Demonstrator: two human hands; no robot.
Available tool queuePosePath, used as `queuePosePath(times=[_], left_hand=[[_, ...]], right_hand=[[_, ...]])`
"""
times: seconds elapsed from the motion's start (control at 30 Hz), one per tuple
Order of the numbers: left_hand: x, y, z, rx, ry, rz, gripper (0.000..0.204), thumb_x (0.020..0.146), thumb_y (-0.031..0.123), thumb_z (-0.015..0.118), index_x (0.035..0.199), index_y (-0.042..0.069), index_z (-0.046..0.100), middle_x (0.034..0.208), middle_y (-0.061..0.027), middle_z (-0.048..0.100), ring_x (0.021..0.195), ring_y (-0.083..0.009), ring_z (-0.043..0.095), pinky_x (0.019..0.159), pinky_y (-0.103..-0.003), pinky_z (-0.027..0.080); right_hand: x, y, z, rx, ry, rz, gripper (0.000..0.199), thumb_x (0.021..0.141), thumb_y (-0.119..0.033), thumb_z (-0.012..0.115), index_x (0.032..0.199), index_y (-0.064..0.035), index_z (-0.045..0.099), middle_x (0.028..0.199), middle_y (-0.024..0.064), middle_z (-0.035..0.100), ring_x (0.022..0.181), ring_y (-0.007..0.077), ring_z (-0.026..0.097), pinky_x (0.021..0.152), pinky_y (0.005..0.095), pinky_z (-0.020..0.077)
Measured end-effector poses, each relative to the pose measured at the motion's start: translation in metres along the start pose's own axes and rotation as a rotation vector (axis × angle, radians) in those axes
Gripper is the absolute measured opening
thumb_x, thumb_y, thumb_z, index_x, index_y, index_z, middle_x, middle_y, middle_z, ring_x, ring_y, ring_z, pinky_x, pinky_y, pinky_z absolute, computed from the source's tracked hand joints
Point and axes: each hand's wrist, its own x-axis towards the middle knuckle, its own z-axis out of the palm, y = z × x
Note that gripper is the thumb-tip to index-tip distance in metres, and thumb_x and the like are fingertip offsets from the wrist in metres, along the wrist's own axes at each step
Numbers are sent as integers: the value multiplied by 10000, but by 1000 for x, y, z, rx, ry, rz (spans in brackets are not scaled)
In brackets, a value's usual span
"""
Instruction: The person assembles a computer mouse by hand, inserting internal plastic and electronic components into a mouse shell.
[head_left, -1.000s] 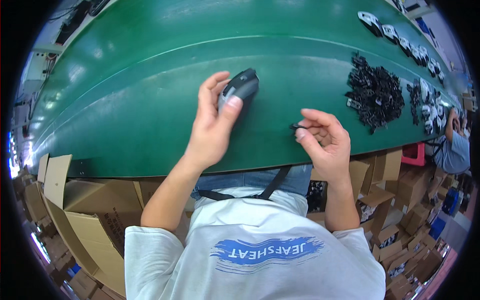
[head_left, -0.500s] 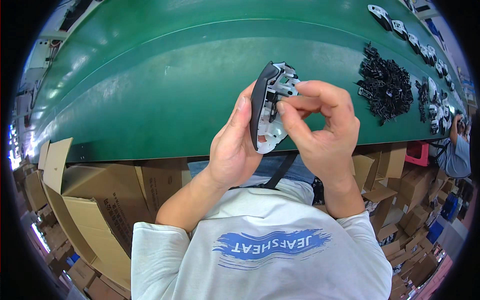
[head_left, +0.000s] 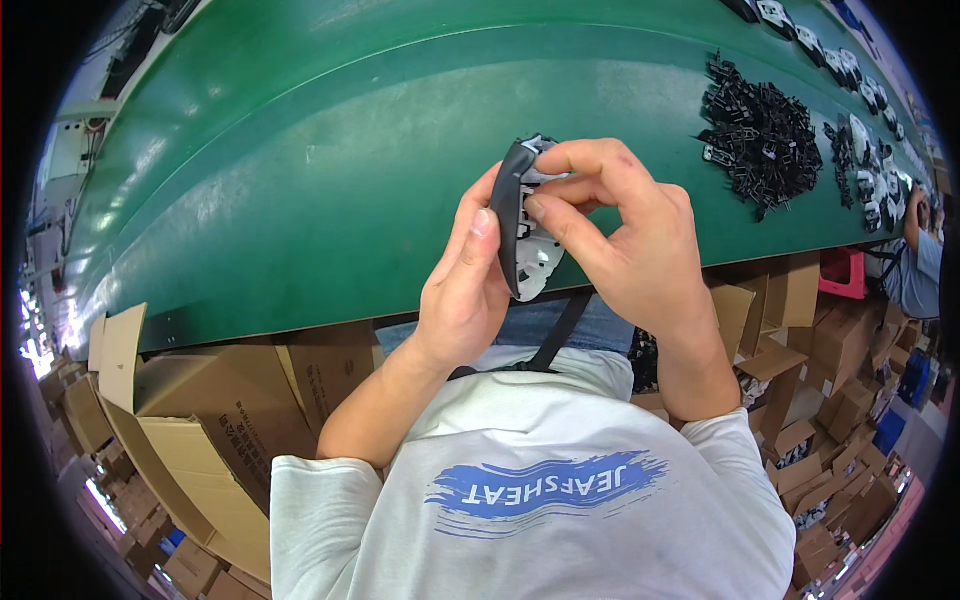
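The left hand [head_left: 462, 290] is gripping a computer mouse shell [head_left: 522, 225], its grip closed around the dark outer cover, with the thumb lying along the near edge and the fingers wrapping behind. The shell is standing nearly upright, its long axis running from the top of the view down toward the person's chest, and its pale inner side with ribs and posts is facing right, toward the other hand. The right hand [head_left: 625, 240] is pressing in from that side, thumb and forefinger pinching tight at the upper part of the shell's inner face; whether a small part is sitting between those fingertips cannot be told. So both hands are touching the shell, the left one carrying it and the right one working just beside it, at its open face.

The shell is being held up in the air, above the near edge of the green conveyor belt [head_left: 300, 180]. Well to the right of the shell, a heap of small black plastic parts [head_left: 760, 140] is lying on the belt, and farther right a row of mouse shells [head_left: 870, 170] is running off toward another person's sleeve [head_left: 915, 270]. Below the shell, beyond the belt's edge, cardboard boxes [head_left: 200, 400] are standing open.
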Motion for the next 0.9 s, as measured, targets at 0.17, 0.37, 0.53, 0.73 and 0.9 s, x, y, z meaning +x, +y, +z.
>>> queuePosePath(times=[0.17,0.37,0.53,0.73,0.9], left_hand=[[2,-2,2,-376,-10,-24,555,1204,392,261,1660,93,362,1568,-81,551,1436,-211,543,1183,-414,455],[4,0,-2,-496,-66,-84,537,1210,368,227,1663,121,376,1626,-73,504,1464,-207,526,1210,-421,441],[1,6,7,-524,-64,-80,568,1203,389,225,1667,96,369,1617,-102,518,1451,-242,546,1198,-455,463],[3,16,6,-427,-78,-112,623,1163,433,315,1662,59,344,1586,-148,538,1347,-296,625,1026,-519,591],[-2,15,3,-76,77,-36,575,1025,-3,529,1587,-17,408,1423,-125,630,1280,-172,626,1059,-333,523]], right_hand=[[-6,-7,-12,-301,23,-247,326,889,-79,829,1209,-75,765,1017,86,760,806,259,725,708,360,593],[-19,-3,-18,-631,-137,-335,392,909,-282,817,1270,-130,798,1169,86,640,1102,310,607,1111,563,456],[-16,8,-25,-304,-90,-216,506,950,-236,798,1418,-71,699,1305,118,650,1229,303,614,1146,498,458],[-12,16,-14,519,-64,257,535,1021,-134,742,1514,8,589,1403,126,652,1271,220,628,1130,386,482],[-11,16,-6,473,-18,189,491,998,-70,768,1463,9,634,1339,100,679,1191,179,661,1076,335,517]])
